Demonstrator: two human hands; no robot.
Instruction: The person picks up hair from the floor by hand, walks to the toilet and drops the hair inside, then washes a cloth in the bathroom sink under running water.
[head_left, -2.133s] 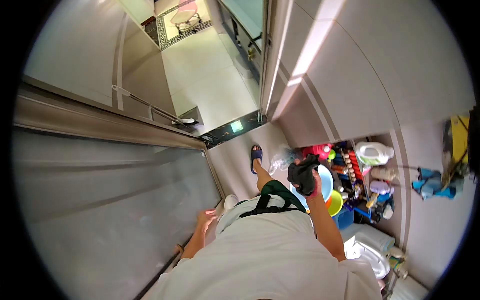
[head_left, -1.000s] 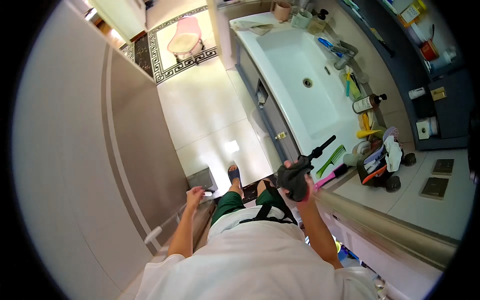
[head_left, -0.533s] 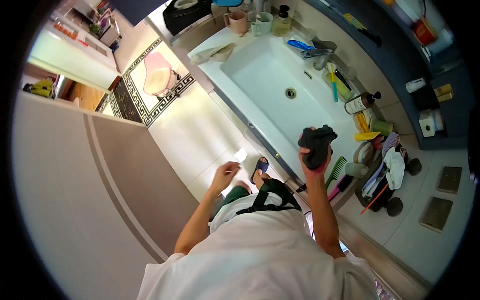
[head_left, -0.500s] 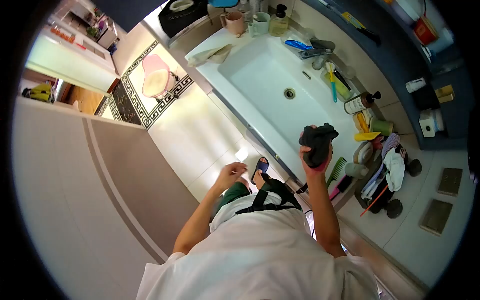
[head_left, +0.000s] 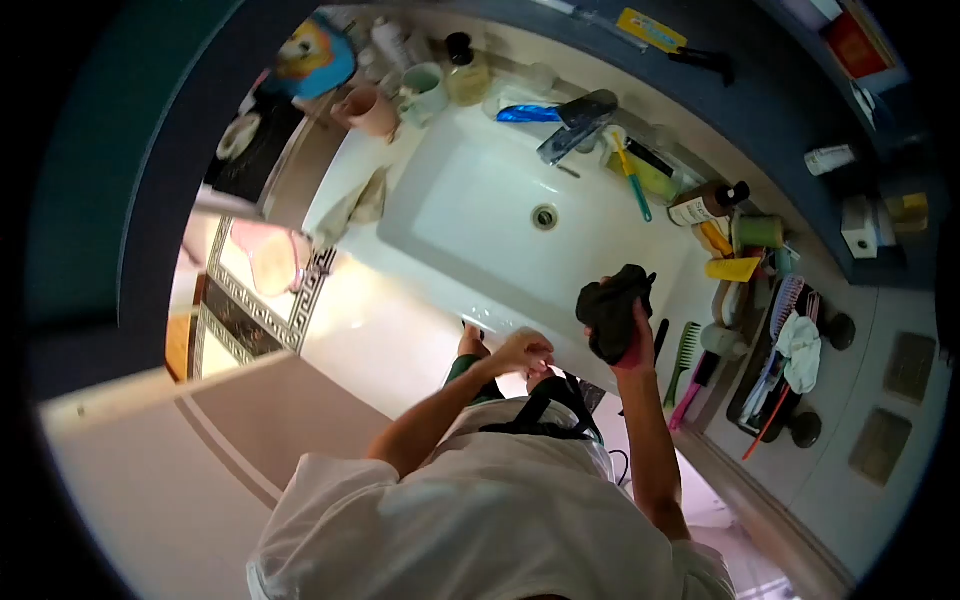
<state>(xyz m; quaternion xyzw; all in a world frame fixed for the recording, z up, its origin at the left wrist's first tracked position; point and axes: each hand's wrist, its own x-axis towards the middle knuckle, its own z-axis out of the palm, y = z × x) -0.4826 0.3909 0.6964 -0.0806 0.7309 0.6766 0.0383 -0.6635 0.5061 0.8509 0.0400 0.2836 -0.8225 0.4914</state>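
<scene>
My right hand is closed around a bunched dark cloth. Hand and cloth are above the near right corner of the white sink; most of the fingers are hidden behind the fabric. In front of my body, by the sink's front edge, hovers my left hand. Its fingers are loosely bent and somewhat apart, with nothing seen in them. Beyond the basin's drain stands the faucet, a blue object beside it.
A pink mug, a green mug and a crumpled cloth rest on the counter's left. Along the right are a pump bottle, a green comb and a tray of brushes. A dark shelf overhangs the back.
My view has shifted toward the sink. My left hand has moved right, to the sink's front edge. The dark cloth stays in my right hand, now a little further left.
</scene>
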